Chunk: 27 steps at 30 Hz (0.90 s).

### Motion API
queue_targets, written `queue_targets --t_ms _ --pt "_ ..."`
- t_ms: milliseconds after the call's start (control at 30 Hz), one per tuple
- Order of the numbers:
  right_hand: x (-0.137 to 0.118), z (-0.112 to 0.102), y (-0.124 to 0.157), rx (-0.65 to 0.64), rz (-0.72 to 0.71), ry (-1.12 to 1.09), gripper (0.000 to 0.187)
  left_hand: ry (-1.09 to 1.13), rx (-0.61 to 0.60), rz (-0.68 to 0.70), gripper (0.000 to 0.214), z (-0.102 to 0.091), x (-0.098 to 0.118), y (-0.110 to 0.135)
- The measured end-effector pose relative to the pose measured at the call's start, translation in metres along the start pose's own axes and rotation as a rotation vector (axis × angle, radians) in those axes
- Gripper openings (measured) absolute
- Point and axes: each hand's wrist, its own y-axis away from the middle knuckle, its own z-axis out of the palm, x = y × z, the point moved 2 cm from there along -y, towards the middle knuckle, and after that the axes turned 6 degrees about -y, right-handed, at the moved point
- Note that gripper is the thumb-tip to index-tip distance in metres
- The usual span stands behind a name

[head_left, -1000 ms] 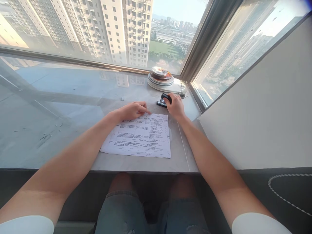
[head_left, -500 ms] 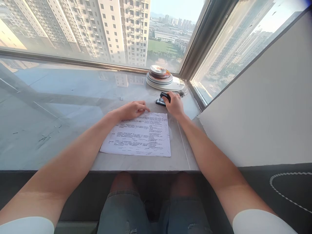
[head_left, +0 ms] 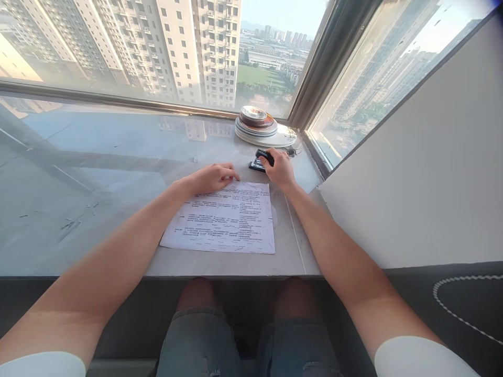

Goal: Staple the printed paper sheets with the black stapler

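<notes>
The ledge (head_left: 129, 133) runs out of view on the left, so you cannot see that end, and your legs (head_left: 201, 298) vanish into shadow under its near edge. Your arms (head_left: 126, 251) come in over that edge from both lower corners, cut off at the white sleeves, forearms angled inward and wrists low. The paper (head_left: 223, 225) lies flat toward the ledge's right end, close to the near edge; its print is too small to read, and its far left corner is hidden by your left hand. The plates (head_left: 255, 128) are stacked in the far right corner, the lower ones mostly covered. Your hands are apart. The left (head_left: 214, 178) is palm down, index finger stretched along the paper's far edge; its other fingers are bent, and you cannot tell whether they pinch the sheet. The right (head_left: 282, 168) is clamped on the stapler (head_left: 261, 154), thumb on the near side, covering its right end. The stapler sits between the paper's far right corner and the plates, jutting leftward. Just past the right hand lie dark loops (head_left: 291, 152), hard to identify. Tiny slivers (head_left: 70, 225) are scattered toward the ledge's left, too small to name.
</notes>
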Motion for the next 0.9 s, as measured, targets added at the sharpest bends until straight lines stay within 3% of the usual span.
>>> queue_targets --t_ms 500,667,833,900 --pt "-0.003 0.000 0.003 -0.019 -0.070 0.000 0.037 0.004 0.027 -0.021 0.027 -0.002 -0.002 0.001" --pt "-0.001 -0.001 0.002 0.008 -0.046 -0.005 0.031 0.012 0.038 -0.052 0.020 -0.002 -0.005 0.000" --pt "-0.021 -0.015 0.008 0.140 -0.118 -0.054 0.027 -0.008 0.065 -0.088 0.020 0.000 -0.010 0.000" --pt "-0.036 -0.018 0.015 0.112 -0.214 -0.123 0.028 -0.019 0.084 -0.113 0.019 0.000 -0.012 -0.001"
